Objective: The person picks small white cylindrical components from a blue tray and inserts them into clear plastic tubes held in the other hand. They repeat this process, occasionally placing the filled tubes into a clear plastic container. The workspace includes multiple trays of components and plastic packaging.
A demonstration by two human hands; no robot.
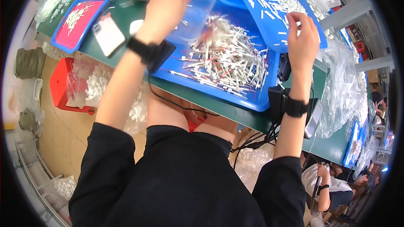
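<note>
My left hand hangs above a clear plastic container, its fingers bent together at the tips; whatever they hold, if anything, is too small to make out. My right hand is over the right part of a tilted blue tray scattered with short white tubes. Thumb and fingers are pinched there, and I cannot make out what lies between them. Between both hands, a larger blue tray carries a big heap of thin white sticks with red ends. A reddish blur shows over the heap.
On the green table, a phone lies beside a blue-rimmed tray with a pink bottom. Black cables run from the table edge by my right wrist. Clear plastic bags sit at right. A person sits at lower right.
</note>
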